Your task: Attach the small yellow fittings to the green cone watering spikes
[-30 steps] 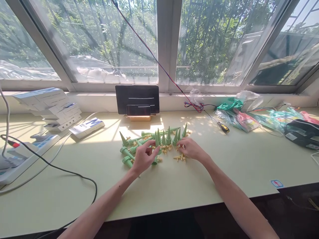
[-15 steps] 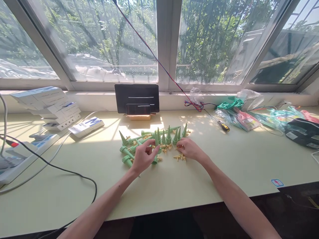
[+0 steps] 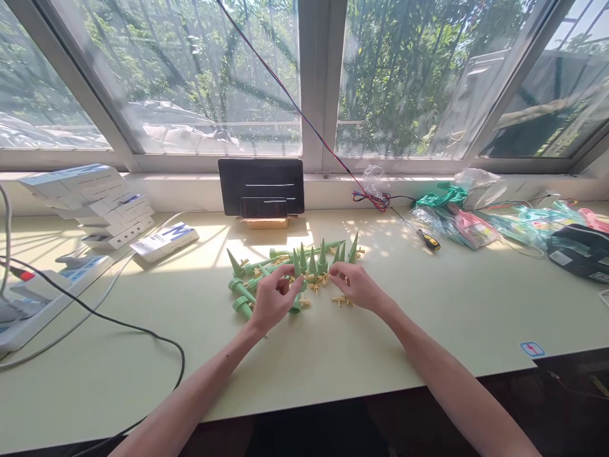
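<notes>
My left hand (image 3: 276, 297) is closed, its thumb and fingers gripping a green cone-shaped watering spike (image 3: 297, 261) that points up. To its right, the fingertips of my right hand (image 3: 354, 284) are pinched on what looks like a small yellow plastic valve fitting, mostly hidden by the fingers. Several green spikes stand point-up between and behind the hands, one being a tall spike (image 3: 322, 257). More spikes with ribbed caps (image 3: 242, 306) lie left of my left hand. Loose yellow fittings (image 3: 339, 300) lie beneath my right hand, and others are scattered among the standing spikes.
Behind the spikes a black tablet (image 3: 261, 184) leans on a stand with a phone before it. White boxes (image 3: 102, 200) and a power strip (image 3: 52, 304) occupy the left, with cables across the table. A screwdriver (image 3: 428, 240) and plastic bags (image 3: 471, 228) lie to the right.
My right hand has moved slightly left, bringing its pinched fingertips closer to the spike in my left hand. My left hand has stayed almost still.
</notes>
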A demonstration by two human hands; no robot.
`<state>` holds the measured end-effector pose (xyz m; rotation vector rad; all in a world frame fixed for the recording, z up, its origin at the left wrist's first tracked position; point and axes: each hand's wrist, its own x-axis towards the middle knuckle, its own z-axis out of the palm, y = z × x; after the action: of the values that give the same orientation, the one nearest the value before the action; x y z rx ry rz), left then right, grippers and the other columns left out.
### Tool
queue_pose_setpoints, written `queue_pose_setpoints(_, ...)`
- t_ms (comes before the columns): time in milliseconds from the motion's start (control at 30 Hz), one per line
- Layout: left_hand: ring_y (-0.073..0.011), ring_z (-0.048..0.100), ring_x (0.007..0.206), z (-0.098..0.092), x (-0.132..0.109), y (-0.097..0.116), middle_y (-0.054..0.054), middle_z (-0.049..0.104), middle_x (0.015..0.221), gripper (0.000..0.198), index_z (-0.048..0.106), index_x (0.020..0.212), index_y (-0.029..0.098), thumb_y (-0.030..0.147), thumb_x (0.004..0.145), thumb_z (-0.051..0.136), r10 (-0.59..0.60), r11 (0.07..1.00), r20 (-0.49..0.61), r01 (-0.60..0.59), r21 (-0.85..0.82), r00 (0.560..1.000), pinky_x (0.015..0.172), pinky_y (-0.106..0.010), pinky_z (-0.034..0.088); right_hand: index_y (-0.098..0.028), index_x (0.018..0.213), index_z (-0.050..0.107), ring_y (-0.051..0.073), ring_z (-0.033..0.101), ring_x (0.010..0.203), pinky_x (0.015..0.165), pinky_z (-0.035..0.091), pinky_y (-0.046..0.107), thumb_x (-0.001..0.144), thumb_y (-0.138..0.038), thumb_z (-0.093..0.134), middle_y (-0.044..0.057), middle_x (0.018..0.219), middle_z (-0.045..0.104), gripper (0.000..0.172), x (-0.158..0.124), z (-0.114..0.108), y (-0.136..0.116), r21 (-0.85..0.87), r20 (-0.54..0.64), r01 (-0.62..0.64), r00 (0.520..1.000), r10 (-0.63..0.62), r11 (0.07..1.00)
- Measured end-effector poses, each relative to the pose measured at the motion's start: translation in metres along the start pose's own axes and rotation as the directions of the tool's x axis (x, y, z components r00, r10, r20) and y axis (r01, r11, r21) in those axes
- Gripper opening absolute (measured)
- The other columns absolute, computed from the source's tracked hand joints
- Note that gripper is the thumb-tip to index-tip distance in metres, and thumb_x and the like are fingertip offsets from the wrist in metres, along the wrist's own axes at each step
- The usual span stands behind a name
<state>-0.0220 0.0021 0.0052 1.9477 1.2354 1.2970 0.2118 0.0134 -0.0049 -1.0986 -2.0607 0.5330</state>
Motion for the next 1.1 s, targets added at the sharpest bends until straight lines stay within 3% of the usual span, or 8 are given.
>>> queue_pose_setpoints(300,-0.0079,0.027,0.043,0.000,0.000,0.001,0.008,0.035,0.049,0.017,0.063,0.091,0.019,0.035,0.087,0.064,0.010,0.999,-0.012,-0.010,0.041,1.000,0.047,-0.024,0.025,-0.019,0.086,0.059,0.013,0.059,0.058,0.059,0.047,0.025,0.093,-0.022,0.058,0.000,0.071,0.064,0.007,-0.003,0.016,-0.019,0.138,0.044,-0.006,0.999,0.000,0.990)
queue_pose_setpoints(467,-0.0077,0.027,0.043,0.001,0.000,0.001,0.008,0.037,0.050,0.016,0.062,0.090,0.019,0.035,0.087,0.063,0.044,0.998,-0.011,-0.043,0.054,0.999,0.047,-0.024,0.025,-0.019,0.085,0.060,0.013,0.061,0.056,0.058,0.050,0.025,0.091,-0.023,0.061,0.000,0.071,0.066,0.008,-0.004,0.019,-0.020,0.183,-0.013,0.014,1.000,-0.012,0.983)
queue_pose_setpoints(767,-0.0076,0.028,0.043,0.001,-0.001,0.001,0.008,0.039,0.050,0.016,0.063,0.092,0.019,0.034,0.087,0.064,0.036,0.998,-0.026,-0.035,0.058,0.999,0.047,-0.023,0.026,-0.019,0.087,0.065,0.013,0.059,0.061,0.057,0.051,0.025,0.091,-0.038,0.063,0.004,0.080,0.069,0.019,-0.002,0.016,-0.022,0.184,-0.228,0.072,0.973,-0.029,0.980)
queue_pose_setpoints(1100,-0.0068,0.029,0.041,0.002,-0.001,0.000,0.009,0.038,0.049,0.016,0.063,0.092,0.019,0.034,0.088,0.063,0.079,0.995,-0.016,-0.078,0.070,0.997,0.045,-0.023,0.028,-0.020,0.088,0.068,0.014,0.058,0.062,0.057,0.050,0.027,0.094,-0.044,0.059,0.005,0.081,0.068,0.027,-0.002,0.018,-0.018,0.162,-0.197,0.062,0.980,-0.030,0.985)
